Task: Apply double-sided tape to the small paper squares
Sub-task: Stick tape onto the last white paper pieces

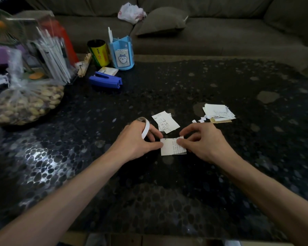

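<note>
A small printed paper square (171, 148) lies on the dark pebble-patterned table (167, 192) between my hands. My left hand (139, 139) has a white roll of double-sided tape (144, 127) looped over its fingers, and its thumb and fingertip pinch the square's left edge. My right hand (201, 141) pinches the square's top right edge with curled fingers. Just beyond lies a small stack of printed paper pieces (165, 122). A larger pile of paper pieces (218, 112) sits to the right, with white scraps (199, 120) beside it.
A blue stapler (106, 79), a yellow can (98, 52) and a blue pen holder (122, 54) stand at the back. At the left are a bag of peanuts (23, 102) and a clear holder of pens (50, 50). A sofa (203, 29) runs behind the table.
</note>
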Demonstrator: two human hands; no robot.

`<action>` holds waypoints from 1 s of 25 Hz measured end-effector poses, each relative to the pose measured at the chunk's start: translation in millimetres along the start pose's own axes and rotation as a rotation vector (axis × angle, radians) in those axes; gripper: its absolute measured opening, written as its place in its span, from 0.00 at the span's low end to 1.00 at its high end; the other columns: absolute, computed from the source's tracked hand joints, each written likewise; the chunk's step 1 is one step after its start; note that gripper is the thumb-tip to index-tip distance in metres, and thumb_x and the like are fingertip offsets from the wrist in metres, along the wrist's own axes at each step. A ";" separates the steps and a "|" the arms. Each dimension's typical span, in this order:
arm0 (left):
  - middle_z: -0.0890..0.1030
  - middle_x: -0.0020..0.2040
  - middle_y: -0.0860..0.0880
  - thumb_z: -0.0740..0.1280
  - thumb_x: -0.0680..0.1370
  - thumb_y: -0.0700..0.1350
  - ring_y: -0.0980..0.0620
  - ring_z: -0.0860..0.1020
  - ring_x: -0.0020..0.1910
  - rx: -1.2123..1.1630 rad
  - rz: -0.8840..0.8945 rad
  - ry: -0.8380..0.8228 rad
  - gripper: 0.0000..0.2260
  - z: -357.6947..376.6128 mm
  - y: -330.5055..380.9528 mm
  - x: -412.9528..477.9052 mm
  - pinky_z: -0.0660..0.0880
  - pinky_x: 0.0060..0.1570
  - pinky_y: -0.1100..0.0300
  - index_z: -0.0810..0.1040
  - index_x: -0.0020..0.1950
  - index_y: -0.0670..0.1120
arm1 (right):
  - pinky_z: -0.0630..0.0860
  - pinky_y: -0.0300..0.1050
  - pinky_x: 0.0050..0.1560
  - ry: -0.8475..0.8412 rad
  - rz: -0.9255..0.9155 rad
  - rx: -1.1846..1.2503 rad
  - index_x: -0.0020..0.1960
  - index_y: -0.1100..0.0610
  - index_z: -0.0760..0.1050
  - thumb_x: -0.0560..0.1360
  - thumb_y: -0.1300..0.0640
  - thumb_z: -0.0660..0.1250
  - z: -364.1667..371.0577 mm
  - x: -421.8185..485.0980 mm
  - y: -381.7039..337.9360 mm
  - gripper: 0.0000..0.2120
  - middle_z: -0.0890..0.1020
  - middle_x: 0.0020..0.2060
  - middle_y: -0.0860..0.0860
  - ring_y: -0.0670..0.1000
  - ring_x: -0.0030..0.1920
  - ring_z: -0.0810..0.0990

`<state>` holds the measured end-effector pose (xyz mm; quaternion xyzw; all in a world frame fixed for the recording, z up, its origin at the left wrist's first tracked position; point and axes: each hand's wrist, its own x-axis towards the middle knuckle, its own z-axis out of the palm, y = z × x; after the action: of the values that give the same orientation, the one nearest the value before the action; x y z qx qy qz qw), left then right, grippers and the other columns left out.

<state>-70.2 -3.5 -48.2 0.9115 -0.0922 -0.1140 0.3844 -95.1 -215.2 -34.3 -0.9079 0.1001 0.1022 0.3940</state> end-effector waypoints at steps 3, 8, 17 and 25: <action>0.83 0.41 0.56 0.80 0.72 0.52 0.65 0.80 0.35 0.014 -0.012 0.001 0.08 0.0 0.7 0.6 0.78 0.42 0.62 0.86 0.49 0.57 | 0.76 0.34 0.41 0.000 0.002 -0.006 0.58 0.47 0.81 0.77 0.51 0.77 0.5 0.0 -0.6 0.12 0.87 0.46 0.46 0.41 0.46 0.83; 0.82 0.41 0.56 0.81 0.70 0.53 0.60 0.80 0.37 0.036 -0.005 0.028 0.10 3.2 2.4 -2.3 0.81 0.47 0.54 0.87 0.49 0.57 | 0.75 0.35 0.42 0.013 -0.013 -0.032 0.59 0.47 0.81 0.77 0.51 0.77 -0.4 -1.0 -0.3 0.13 0.87 0.46 0.46 0.41 0.46 0.83; 0.80 0.43 0.55 0.81 0.70 0.53 0.58 0.79 0.39 0.068 -0.015 0.029 0.09 5.1 6.1 -4.9 0.81 0.47 0.51 0.86 0.48 0.58 | 0.80 0.45 0.48 0.144 -0.113 -0.195 0.57 0.48 0.79 0.72 0.41 0.79 16.2 -5.6 -3.9 0.19 0.79 0.38 0.42 0.44 0.42 0.80; 0.80 0.43 0.56 0.81 0.70 0.54 0.58 0.79 0.39 0.070 -0.019 0.027 0.11 5.3 4.8 -4.9 0.82 0.48 0.51 0.85 0.51 0.59 | 0.73 0.42 0.44 0.063 -0.024 -0.193 0.59 0.45 0.71 0.73 0.45 0.79 8.8 1.7 -13.9 0.22 0.74 0.43 0.43 0.45 0.44 0.76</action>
<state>-76.8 -9.1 -47.6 0.9267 -0.0823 -0.1023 0.3521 -90.8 -199.6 -31.0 -0.9455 0.0910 0.0781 0.3026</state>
